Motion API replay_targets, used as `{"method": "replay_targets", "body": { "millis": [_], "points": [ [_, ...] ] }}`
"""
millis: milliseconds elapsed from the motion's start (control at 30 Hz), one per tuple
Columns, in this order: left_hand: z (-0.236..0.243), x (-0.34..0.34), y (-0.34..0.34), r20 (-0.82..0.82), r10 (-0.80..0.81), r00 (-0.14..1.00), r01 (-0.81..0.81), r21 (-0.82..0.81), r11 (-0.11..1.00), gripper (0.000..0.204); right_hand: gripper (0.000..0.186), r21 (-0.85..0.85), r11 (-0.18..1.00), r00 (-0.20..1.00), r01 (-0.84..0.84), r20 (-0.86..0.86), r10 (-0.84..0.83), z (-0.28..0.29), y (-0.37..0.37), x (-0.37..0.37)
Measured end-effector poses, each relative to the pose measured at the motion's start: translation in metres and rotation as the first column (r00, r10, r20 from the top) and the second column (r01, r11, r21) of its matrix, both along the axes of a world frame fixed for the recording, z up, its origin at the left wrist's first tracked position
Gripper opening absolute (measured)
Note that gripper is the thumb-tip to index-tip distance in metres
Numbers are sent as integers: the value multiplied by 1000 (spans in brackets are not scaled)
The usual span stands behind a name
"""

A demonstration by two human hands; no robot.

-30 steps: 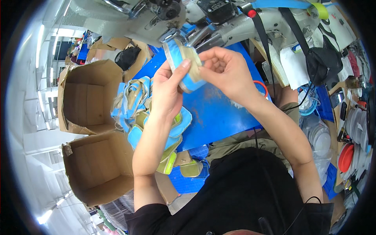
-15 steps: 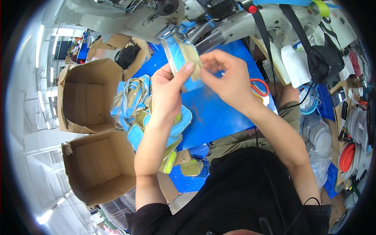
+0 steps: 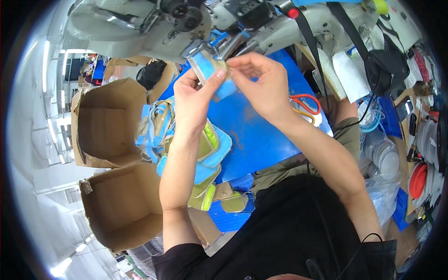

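Observation:
A blue and beige fabric piece (image 3: 203,66) is held up beneath the metal end of the sewing machine (image 3: 275,32). My left hand (image 3: 195,95) is closed on its left side, thumb lying across the front. At the right edge of the piece, my right hand (image 3: 261,81) has its thumb and forefinger pinched together, and its other fingers are curled. Whether a thread or the fabric edge is in that pinch is too small to tell. Below my left forearm lies a pile of blue, olive and yellow-green fabric pieces (image 3: 218,145), partly hidden by the arm.
Red-and-orange-handled scissors (image 3: 308,103) lie at the right of the blue table (image 3: 252,140). Two open cardboard boxes (image 3: 109,109) stand on the left. Bundled blue and beige strips (image 3: 156,126) sit beside them. A black pouch (image 3: 380,70) hangs at the right.
Both hands and the fabric piece have shifted slightly left in view, and the right fingertips are drawn closer together at the fabric's edge. More of the scissors shows.

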State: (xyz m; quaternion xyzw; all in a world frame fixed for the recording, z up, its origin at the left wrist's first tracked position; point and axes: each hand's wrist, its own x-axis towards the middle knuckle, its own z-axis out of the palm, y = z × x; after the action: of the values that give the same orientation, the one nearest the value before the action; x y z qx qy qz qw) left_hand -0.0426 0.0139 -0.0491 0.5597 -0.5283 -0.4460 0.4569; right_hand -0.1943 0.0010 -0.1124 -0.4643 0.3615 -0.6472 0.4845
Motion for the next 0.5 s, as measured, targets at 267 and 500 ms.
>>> {"method": "replay_targets", "body": {
  "millis": [267, 500],
  "points": [
    [7, 17, -4, -272, -50, 961, 102, 181, 978, 20, 19, -65, 995, 997, 71, 21, -70, -28, 14, 10],
    [-2, 17, -3, -170, -32, 985, 43, 57, 997, 26, 25, -319, 941, 967, 113, -181, -177, -31, 15, 12]
  ]
}}
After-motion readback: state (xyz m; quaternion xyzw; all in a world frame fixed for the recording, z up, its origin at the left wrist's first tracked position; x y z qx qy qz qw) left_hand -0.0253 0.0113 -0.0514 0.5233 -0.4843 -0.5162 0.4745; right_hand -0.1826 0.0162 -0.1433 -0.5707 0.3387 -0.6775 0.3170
